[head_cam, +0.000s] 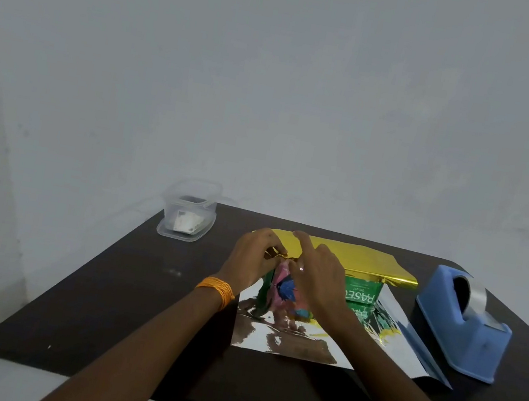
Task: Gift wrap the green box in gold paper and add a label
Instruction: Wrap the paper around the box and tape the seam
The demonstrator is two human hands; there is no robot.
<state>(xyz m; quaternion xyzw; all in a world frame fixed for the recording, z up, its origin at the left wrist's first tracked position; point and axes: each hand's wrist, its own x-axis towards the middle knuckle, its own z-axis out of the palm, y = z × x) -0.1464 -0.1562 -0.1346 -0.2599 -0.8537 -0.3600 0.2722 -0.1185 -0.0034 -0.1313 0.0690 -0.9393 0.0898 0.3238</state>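
Observation:
The green box [362, 294] stands on the dark table, on a sheet of gold paper [344, 254] whose silver underside spreads toward me. A flap of the gold paper is folded over the box's top. My left hand [251, 260] pinches the paper's edge at the box's near left top corner. My right hand [320, 278] lies over the box's front with fingers curled and the index finger stretched onto the gold flap. The box's left front face is mostly hidden behind my hands.
A blue tape dispenser [465, 322] with a clear tape roll sits right of the paper. A clear plastic container [189, 212] holding small white pieces stands at the table's back left corner. The table [136, 301] meets a grey wall behind.

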